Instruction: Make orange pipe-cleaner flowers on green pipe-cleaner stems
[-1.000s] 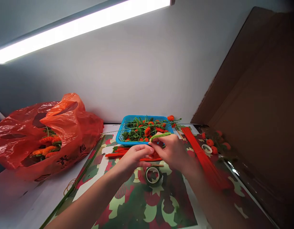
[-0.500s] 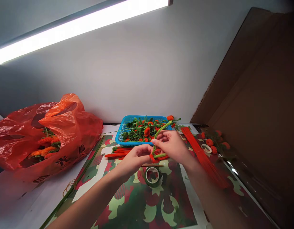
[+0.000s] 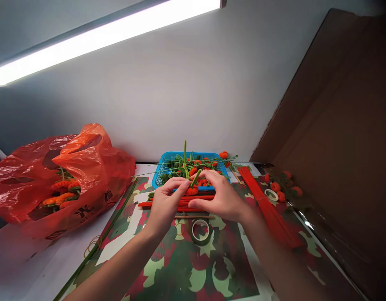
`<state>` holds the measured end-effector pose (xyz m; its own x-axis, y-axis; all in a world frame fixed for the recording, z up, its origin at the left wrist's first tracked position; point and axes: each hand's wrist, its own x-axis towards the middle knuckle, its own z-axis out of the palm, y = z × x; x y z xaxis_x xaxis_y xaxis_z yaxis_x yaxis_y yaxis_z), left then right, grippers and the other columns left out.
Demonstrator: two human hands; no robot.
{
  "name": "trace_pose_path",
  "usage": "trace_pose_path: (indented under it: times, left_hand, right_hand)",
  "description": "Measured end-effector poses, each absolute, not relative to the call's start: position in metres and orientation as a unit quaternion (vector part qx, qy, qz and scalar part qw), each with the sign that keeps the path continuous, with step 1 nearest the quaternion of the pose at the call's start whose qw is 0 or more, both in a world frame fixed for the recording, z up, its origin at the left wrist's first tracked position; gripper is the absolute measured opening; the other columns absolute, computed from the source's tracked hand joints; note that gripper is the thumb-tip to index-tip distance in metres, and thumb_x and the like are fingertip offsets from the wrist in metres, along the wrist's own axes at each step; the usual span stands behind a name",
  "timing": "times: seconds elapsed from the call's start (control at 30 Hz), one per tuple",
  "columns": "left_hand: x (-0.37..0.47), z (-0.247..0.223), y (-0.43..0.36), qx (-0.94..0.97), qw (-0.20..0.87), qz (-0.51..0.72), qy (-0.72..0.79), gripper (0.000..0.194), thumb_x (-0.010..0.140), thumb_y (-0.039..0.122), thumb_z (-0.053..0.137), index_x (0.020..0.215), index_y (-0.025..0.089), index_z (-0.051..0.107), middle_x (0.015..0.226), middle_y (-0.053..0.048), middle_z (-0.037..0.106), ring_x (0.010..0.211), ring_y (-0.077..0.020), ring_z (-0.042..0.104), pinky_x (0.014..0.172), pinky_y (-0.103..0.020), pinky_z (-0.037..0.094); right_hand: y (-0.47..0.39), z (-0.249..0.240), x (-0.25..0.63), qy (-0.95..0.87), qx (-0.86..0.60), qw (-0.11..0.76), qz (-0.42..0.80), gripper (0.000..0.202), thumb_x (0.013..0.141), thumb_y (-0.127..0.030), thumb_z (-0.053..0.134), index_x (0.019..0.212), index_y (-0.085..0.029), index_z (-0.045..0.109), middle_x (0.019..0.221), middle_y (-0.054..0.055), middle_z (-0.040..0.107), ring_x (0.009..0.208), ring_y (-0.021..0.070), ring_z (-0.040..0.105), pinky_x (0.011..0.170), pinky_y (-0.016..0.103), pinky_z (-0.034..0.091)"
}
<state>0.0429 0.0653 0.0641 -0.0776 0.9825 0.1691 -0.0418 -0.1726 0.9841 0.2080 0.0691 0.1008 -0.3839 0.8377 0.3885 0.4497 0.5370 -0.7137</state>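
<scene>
My left hand (image 3: 171, 198) pinches a small orange-red fuzzy ball (image 3: 192, 191), ribbed like a pumpkin, where a green pipe cleaner (image 3: 185, 161) joins it. One green end stands upright above the ball, and a shorter one leans to the right. Just right of the ball, my right hand (image 3: 222, 194) has its thumb and fingers apart; a fingertip is close to the shorter green end, and I cannot tell if it touches. Behind both hands is a blue basket (image 3: 155, 180) of orange balls and green stems. Red pipe cleaners (image 3: 193, 204) lie beneath the hands.
A roll of dark green tape (image 3: 201, 232) lies on the patterned mat (image 3: 193, 267). To the left is a red plastic bag (image 3: 95, 167) with orange flowers. On the right are a red pipe cleaner bundle (image 3: 264, 205), a white tape roll (image 3: 271, 195) and a cardboard panel (image 3: 331, 104).
The green pipe cleaner went from slanting right to upright, with a second end now showing. The ball moved up and left. My right hand moved lower and its fingers opened from the green piece.
</scene>
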Motion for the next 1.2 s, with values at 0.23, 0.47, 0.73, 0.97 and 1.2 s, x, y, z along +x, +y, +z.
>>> trace_pose_path:
  times: [0.23, 0.47, 0.73, 0.97, 1.2]
  left_hand:
    - [0.044, 0.064, 0.066, 0.529, 0.415, 0.59, 0.447, 0.017, 0.073, 0.036, 0.071, 0.069, 0.019, 0.072, 0.083, -0.002, 0.061, 0.081, -0.0163, 0.058, 0.07, -0.025, 0.046]
    - [0.042, 0.065, 0.068, 0.523, 0.474, 0.534, 0.466, 0.021, 0.07, 0.036, 0.073, 0.077, 0.018, 0.066, 0.075, 0.0, 0.065, 0.073, -0.0154, 0.059, 0.067, -0.025, 0.045]
    - [0.031, 0.075, 0.073, 0.549, 0.525, 0.467, 0.453, 0.025, 0.069, 0.04, 0.074, 0.075, 0.017, 0.065, 0.074, -0.002, 0.07, 0.076, -0.0187, 0.063, 0.072, -0.027, 0.046]
    - [0.023, 0.075, 0.077, 0.562, 0.501, 0.4, 0.523, 0.02, 0.068, 0.036, 0.07, 0.07, 0.018, 0.061, 0.063, 0.001, 0.06, 0.063, -0.0142, 0.054, 0.056, -0.024, 0.037]
    - [0.017, 0.068, 0.082, 0.483, 0.628, 0.35, 0.5, 0.027, 0.071, 0.043, 0.064, 0.071, 0.016, 0.065, 0.075, -0.005, 0.066, 0.072, -0.0161, 0.06, 0.06, -0.024, 0.042]
  right_hand:
    - [0.07, 0.089, 0.195, -0.752, -0.46, 0.413, 0.228, 0.012, 0.083, -0.031, 0.061, 0.083, -0.02, 0.064, 0.087, 0.003, 0.067, 0.089, 0.0187, 0.059, 0.08, 0.031, 0.044]
    - [0.077, 0.08, 0.195, -0.768, -0.441, 0.412, 0.216, 0.01, 0.085, -0.02, 0.057, 0.076, -0.019, 0.062, 0.088, 0.003, 0.068, 0.089, 0.0176, 0.059, 0.082, 0.031, 0.044]
    - [0.071, 0.083, 0.196, -0.846, -0.414, 0.334, -0.023, 0.01, 0.088, -0.016, 0.05, 0.086, -0.018, 0.059, 0.1, 0.005, 0.067, 0.1, 0.0213, 0.052, 0.091, 0.04, 0.034]
    - [0.07, 0.079, 0.194, -0.857, -0.395, 0.303, -0.137, 0.011, 0.088, -0.015, 0.05, 0.088, -0.018, 0.06, 0.11, 0.007, 0.064, 0.106, 0.0232, 0.046, 0.097, 0.043, 0.027]
    - [0.068, 0.078, 0.192, -0.852, -0.383, 0.303, -0.187, 0.017, 0.087, -0.01, 0.047, 0.088, -0.02, 0.061, 0.116, 0.006, 0.061, 0.111, 0.0238, 0.043, 0.1, 0.045, 0.024]
